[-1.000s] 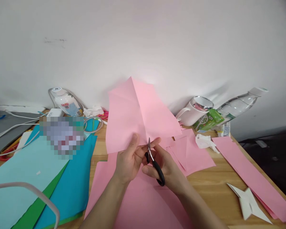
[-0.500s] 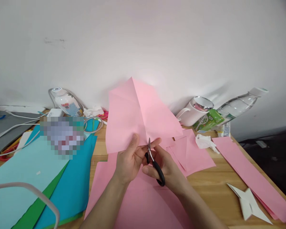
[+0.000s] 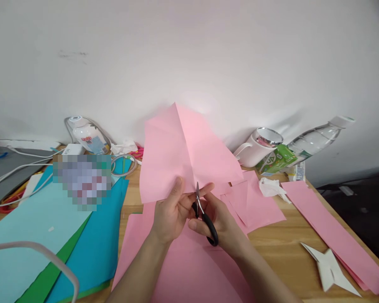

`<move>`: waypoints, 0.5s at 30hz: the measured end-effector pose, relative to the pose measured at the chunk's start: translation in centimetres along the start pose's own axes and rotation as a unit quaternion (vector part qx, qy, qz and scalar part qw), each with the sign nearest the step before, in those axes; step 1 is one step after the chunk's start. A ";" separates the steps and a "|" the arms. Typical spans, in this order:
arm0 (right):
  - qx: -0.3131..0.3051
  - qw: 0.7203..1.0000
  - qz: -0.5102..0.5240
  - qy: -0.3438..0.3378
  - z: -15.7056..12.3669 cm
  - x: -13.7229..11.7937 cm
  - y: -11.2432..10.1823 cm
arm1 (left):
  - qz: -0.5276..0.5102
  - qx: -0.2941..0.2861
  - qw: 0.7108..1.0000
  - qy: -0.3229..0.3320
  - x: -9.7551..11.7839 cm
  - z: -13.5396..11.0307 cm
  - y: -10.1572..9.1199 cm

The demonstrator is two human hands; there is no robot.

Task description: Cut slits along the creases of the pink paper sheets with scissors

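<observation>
A creased sheet of pink paper (image 3: pixel 169 151) is held up off the table, its fold running from the top point down to the near edge. My left hand (image 3: pixel 171 216) pinches that near edge, thumb on top and fingers underneath. Black-handled scissors (image 3: pixel 212 229) are in my right hand (image 3: pixel 222 225), with fingers and thumb around the handles. Their blades point away from me and meet the paper at the lower end of the crease. More pink sheets (image 3: pixel 189 273) lie on the table under my forearms. Part of the left scissor handle is hidden behind my fingers.
Blue and green paper (image 3: pixel 104 235) and cables lie left, near a white bottle (image 3: pixel 90 136). At the back right stand a mug (image 3: pixel 255 147), a green carton (image 3: pixel 279 158) and a clear bottle (image 3: pixel 317 139). Pink strips (image 3: pixel 328 227) and a folded paper star (image 3: pixel 328 267) lie right.
Almost nothing differs. The pink sheet has shifted very slightly; both hands and the scissors stay in the same place.
</observation>
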State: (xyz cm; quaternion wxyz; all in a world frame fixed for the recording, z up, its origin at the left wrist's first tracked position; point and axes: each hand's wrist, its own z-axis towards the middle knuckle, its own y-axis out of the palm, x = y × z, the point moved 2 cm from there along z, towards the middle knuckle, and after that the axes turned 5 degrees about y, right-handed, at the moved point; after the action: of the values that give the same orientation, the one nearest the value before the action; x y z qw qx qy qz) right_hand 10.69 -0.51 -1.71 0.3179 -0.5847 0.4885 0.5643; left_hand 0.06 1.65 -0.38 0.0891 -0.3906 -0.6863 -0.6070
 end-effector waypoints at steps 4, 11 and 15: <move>0.003 1.000 0.005 0.004 0.0 -0.1 0.0 | 0.007 -0.012 1.000 -0.001 0.1 -0.1 0.1; 0.008 1.000 0.022 0.002 -0.1 -0.1 0.1 | 0.031 -0.035 0.999 0.013 0.2 -0.1 0.6; 0.008 0.999 0.031 -0.010 -0.1 0.0 0.1 | 0.030 -0.033 0.998 0.044 -0.1 0.0 0.5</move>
State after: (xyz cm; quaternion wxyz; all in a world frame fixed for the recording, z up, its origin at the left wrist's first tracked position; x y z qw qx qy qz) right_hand 10.61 -0.61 -1.71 0.3095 -0.5614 0.5078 0.5755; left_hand 0.42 1.61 -0.08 0.1243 -0.3861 -0.6491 -0.6435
